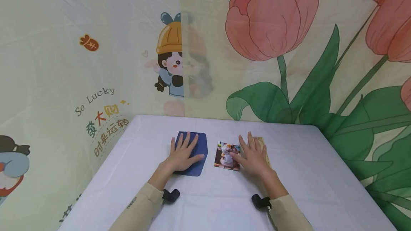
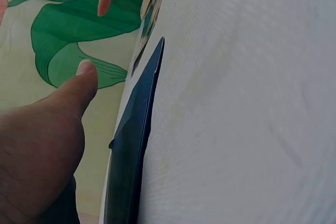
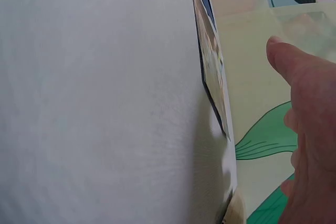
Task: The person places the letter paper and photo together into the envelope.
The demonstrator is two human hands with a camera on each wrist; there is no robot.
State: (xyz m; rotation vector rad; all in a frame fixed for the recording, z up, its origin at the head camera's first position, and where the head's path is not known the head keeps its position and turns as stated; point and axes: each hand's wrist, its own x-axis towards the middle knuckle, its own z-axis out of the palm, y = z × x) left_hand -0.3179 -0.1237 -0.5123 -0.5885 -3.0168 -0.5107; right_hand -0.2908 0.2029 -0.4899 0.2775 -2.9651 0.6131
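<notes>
"What did we record at the left hand [image 1: 182,158]?"

"We found it palm down above the folder [image 1: 201,145], fingers straight and spread apart. From the left wrist we noted a gap between thumb and folder."

"Where did the folder lie?"

"Left of the middle of the tabletop [image 1: 224,195], near the far edge and well in from the left edge. We logged it as dark blue, with rounded corners on its right side."

"And the right hand [image 1: 253,159]?"

"We saw it palm down above the tan card [image 1: 260,140], its fingers also apart. The thumb reached over the right part of the photo [image 1: 224,157], and from the right wrist we saw space beneath it."

"Did we place those two?"

"We did. The photo, showing a white animal, lay about midway between the tabletop's left and right edges, just beside the folder. The tan card lay to the photo's right, well in from the right edge. The hand covered most of it, so we could not tell whether it touched the photo."

"The surroundings?"

"We noted a black device at each wrist, and pink tulips [image 1: 273,20] printed on the wall beyond the far edge."
</notes>
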